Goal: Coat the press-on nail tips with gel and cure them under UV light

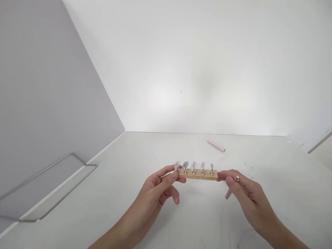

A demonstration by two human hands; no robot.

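A nail tip display stand (198, 175) is held level above the table: a light wooden strip with several small metal posts, each topped by a clear or greyish false nail tip (194, 166). My left hand (159, 188) pinches the strip's left end between thumb and fingers. At the other end, a fingertip of my right hand (250, 197) touches the wood. That same hand is closed around a slim, pinkish pen-like tool (228, 193) with a shiny metal end; its tip type cannot be made out.
A pale pink tube, perhaps a cap (216, 145), lies on the white table (145, 148) beyond the stand. Small dark specks (248, 166) dot the surface at right. A bent metal wire frame (64, 193) stands at left by the grey panel. A white wall (202, 52) rises behind.
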